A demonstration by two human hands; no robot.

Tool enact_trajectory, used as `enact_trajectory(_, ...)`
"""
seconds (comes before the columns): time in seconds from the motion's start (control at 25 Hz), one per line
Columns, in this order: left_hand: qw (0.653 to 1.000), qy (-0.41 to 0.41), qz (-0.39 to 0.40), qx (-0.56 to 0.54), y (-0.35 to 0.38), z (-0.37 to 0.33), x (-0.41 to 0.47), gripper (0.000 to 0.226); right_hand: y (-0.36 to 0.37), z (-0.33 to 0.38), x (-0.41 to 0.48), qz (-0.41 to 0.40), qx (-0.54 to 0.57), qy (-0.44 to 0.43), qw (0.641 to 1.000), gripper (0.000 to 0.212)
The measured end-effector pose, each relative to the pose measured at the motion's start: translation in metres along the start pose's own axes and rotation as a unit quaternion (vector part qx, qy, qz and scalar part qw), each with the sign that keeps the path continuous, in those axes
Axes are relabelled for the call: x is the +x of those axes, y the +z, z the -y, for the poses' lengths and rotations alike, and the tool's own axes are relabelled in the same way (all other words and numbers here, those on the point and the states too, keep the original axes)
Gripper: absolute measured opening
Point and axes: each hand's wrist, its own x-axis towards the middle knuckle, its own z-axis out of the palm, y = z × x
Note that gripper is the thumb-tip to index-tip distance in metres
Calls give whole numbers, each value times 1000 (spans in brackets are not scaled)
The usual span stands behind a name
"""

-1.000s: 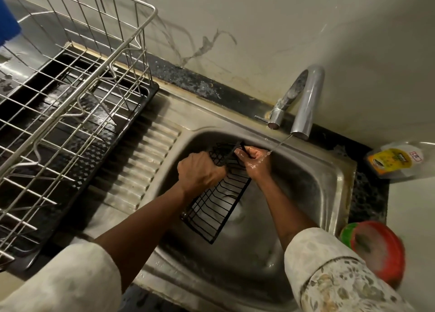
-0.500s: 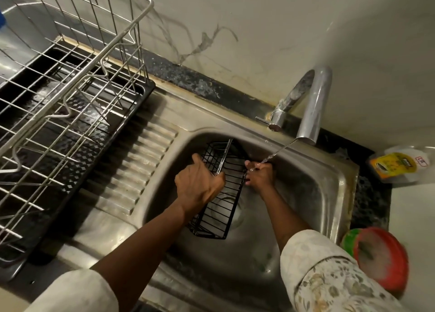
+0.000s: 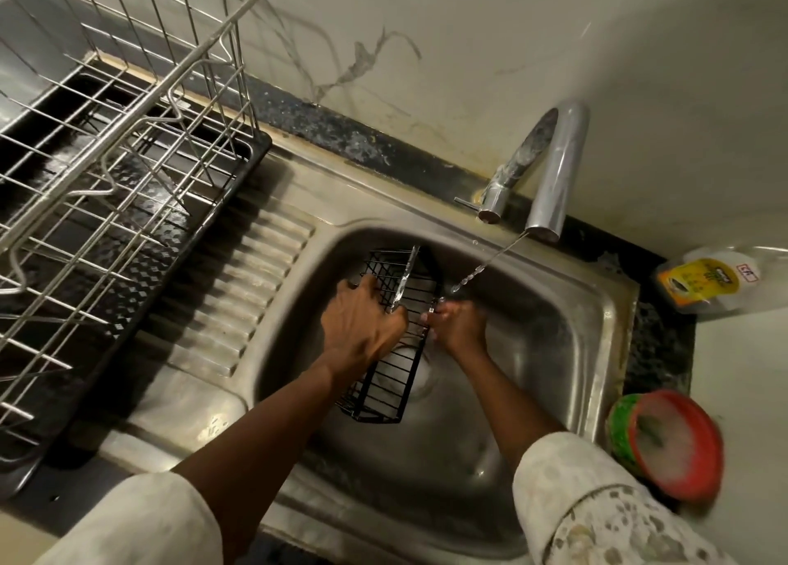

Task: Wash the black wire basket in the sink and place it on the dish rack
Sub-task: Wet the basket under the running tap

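Grips the black wire basket (image 3: 386,387) with the left hand (image 3: 362,323), pinches its right edge with the right hand (image 3: 459,325) — still in the sink (image 3: 567,351), under the faucet (image 3: 554,172) — swung straighter than before

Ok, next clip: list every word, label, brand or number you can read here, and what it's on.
On the yellow label of the plastic container right of the sink: dark print, too blurred to read.
On the white sticker beside it: red marks, too blurred to read.
On the tub with the red rim: no text visible.
On the black wire basket, dish rack and tap: none.
Nothing here is legible.
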Motion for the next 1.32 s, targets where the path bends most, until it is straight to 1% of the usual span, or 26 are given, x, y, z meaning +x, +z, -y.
enact_trajectory(0.04, 1000, -4, -2, -2, -2, 3, 2, 52, -5, 9, 6, -2, -35, -32, 999, 15)
enact_trajectory(0.08, 1000, -9, -1, 0, -5, 5, 4, 56, -6, 17, 8, 5, -73, -103, 992, 19)
enact_trajectory(0.12, 1000, -13, 3, 7, -8, 7, 6, 62, -2, 21, 10, 37, -112, -193, 974, 28)
enact_trajectory(0.16, 1000, -14, 5, 17, -11, 8, 7, 68, 2, 25, 6, 69, -199, -293, 932, 40)
enact_trajectory(0.2, 1000, -13, 3, 24, -12, 8, 7, 73, 8, 19, 3, 102, -299, -349, 882, 53)
enact_trajectory(0.24, 1000, -11, 0, 28, -13, 7, 7, 74, 11, 13, 1, 107, -383, -373, 839, 66)
enact_trajectory(0.28, 999, -7, -3, 32, -13, 6, 7, 71, 14, 7, -4, 107, -427, -357, 824, 77)
enact_trajectory(0.32, 999, -1, -3, 37, -12, 5, 7, 68, 17, 2, -11, 107, -447, -334, 823, 81)
enact_trajectory(0.36, 999, 2, -4, 44, -10, 4, 8, 67, 17, -3, -21, 120, -444, -338, 821, 80)
enact_trajectory(0.4, 999, 4, -7, 54, -9, 3, 8, 65, 20, -13, -29, 156, -448, -368, 799, 75)
enact_trajectory(0.48, 998, 13, -4, 65, -6, 4, 10, 60, 16, -27, -43, 240, -493, -435, 714, 71)
enact_trajectory(0.52, 998, 18, -1, 65, -4, 4, 11, 58, 11, -29, -42, 260, -503, -443, 695, 71)
enact_trajectory(0.56, 998, 20, 1, 65, -4, 5, 11, 58, 5, -29, -35, 247, -501, -452, 695, 71)
enact_trajectory(0.6, 998, 24, 0, 63, -5, 5, 11, 59, 2, -28, -24, 220, -491, -455, 709, 73)
enact_trajectory(0.68, 997, 46, 2, 56, -4, 7, 11, 63, -10, -17, 2, 132, -503, -428, 739, 78)
enact_trajectory(0.76, 996, 66, 4, 57, -3, 9, 10, 56, -25, -6, 21, 58, -529, -392, 750, 79)
enact_trajectory(0.84, 996, 66, 8, 56, -2, 9, 12, 55, -25, -4, 18, 51, -518, -359, 775, 78)
enact_trajectory(0.92, 997, 58, 9, 57, 1, 3, 13, 61, -6, -12, -2, 62, -487, -341, 802, 72)
enact_trajectory(0.96, 996, 58, 9, 64, 3, 0, 14, 63, 6, -20, -17, 94, -481, -350, 798, 69)
enact_trajectory(1.0, 996, 61, 8, 71, 4, -3, 14, 61, 17, -30, -30, 139, -490, -372, 776, 68)
enact_trajectory(1.04, 995, 63, 7, 76, 5, -3, 15, 56, 23, -40, -40, 174, -511, -392, 745, 69)
enact_trajectory(1.08, 995, 67, 6, 79, 4, -2, 16, 51, 23, -45, -42, 197, -524, -401, 725, 71)
enact_trajectory(1.16, 994, 71, -2, 84, 4, 3, 19, 46, 9, -40, -25, 230, -521, -404, 716, 71)
enact_trajectory(1.2, 994, 71, -9, 87, 3, 4, 19, 45, 1, -36, -15, 228, -520, -417, 710, 68)
enact_trajectory(1.28, 993, 73, -16, 96, 3, 5, 19, 45, -9, -27, 0, 191, -522, -458, 694, 63)
enact_trajectory(1.32, 992, 74, -15, 99, 3, 4, 20, 46, -10, -26, 2, 178, -505, -461, 707, 63)
